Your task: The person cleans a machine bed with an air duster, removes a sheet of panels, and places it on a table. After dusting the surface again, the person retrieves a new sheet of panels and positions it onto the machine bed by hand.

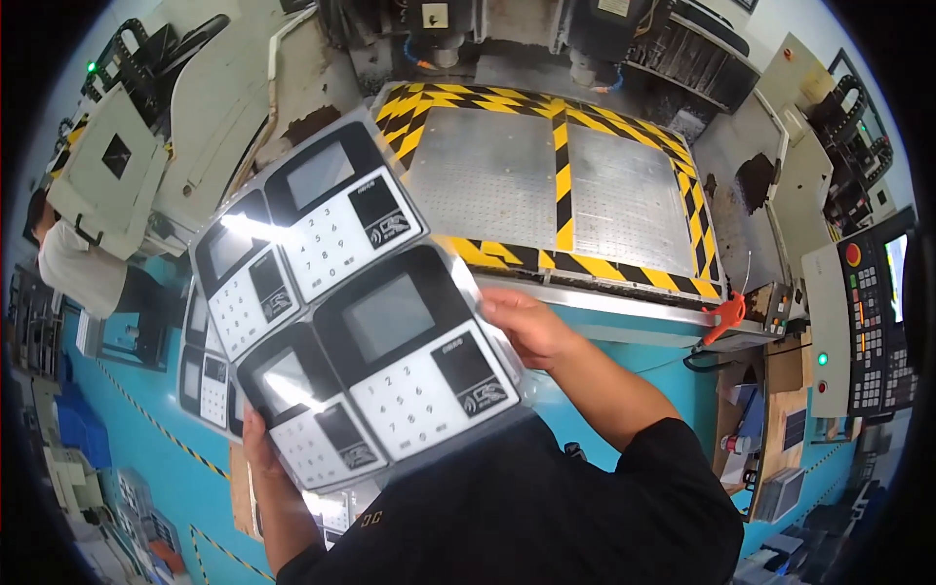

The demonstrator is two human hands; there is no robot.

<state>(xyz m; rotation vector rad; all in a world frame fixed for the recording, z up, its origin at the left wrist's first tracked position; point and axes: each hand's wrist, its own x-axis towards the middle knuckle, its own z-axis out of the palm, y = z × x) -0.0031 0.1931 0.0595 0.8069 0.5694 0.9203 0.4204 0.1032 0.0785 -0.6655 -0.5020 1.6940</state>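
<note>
A large glossy sheet printed with several black-and-white keypad panels (405, 380) is held up tilted in front of my body. Each panel has a grey window, a number pad and a dark card-reader field. My right hand (526, 327) grips the sheet's right edge, fingers partly hidden by it. At the lower left edge, my left hand (257, 444) holds the same sheet, its fingers mostly behind. Part of another similar panel sheet (200, 380) shows beyond the left edge; whether it is held too, I cannot tell.
Ahead lies a metal machine bed (487, 166) edged with black-and-yellow tape, under two spindle heads (439, 49). An orange air gun (723, 314) hangs at its right corner, near a control panel (863, 322). A person (83, 263) stands at far left. More panels (336, 512) lie below me.
</note>
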